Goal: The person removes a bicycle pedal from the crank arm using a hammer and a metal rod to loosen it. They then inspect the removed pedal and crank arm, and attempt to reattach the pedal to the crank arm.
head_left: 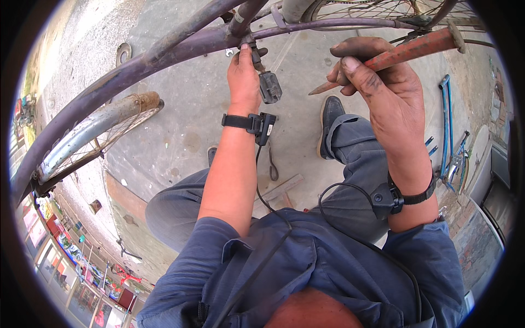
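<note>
A purple bicycle frame stretches across the upper part of the view, its paint worn. My left hand is closed around the crank arm just beneath the frame. From that crank hangs a black block pedal, beside my fingers. Up on the right, my right hand grips a red steel punch with a flattened, mushroomed head. Its bare tapered point is directed left and slightly down, apart from the bicycle. Part of my left fingers is hidden behind the crank.
A mudguarded wheel stands at the left, and a spoked wheel at the top right. A spanner, a looped metal rod and wood strips lie on the concrete. Blue metal tubes lie at the right.
</note>
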Motion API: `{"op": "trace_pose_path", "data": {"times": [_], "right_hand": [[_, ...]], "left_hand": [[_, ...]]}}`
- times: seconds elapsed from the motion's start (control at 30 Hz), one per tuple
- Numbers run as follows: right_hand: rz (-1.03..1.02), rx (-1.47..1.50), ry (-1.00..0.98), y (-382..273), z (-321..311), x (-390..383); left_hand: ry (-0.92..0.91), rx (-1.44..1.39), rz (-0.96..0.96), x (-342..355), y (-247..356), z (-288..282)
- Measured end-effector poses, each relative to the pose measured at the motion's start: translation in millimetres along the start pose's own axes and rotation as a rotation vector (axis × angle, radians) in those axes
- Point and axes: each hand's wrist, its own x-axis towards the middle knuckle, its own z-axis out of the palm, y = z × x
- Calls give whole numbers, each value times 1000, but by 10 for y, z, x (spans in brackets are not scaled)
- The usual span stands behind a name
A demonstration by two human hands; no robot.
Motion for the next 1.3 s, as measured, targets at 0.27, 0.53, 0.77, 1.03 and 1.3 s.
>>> {"op": "trace_pose_path", "data": {"times": [0.27, 0.53, 0.77, 1.03, 1.3], "right_hand": [[-5, -11, -10, 1, 17, -2], [-34, -11, -32, 10, -4, -15], [-27, -10, -52, 4, -28, -26], [-60, 19, -69, 2, -38, -43], [-56, 3, -71, 8, -44, -48]], "left_hand": [[42, 176, 102, 31, -76, 6], [-10, -35, 8, -8, -38, -1], [15, 71, 93, 50, -105, 22], [-84, -54, 32, 40, -61, -33], [32, 10, 94, 9, -92, 29]]}}
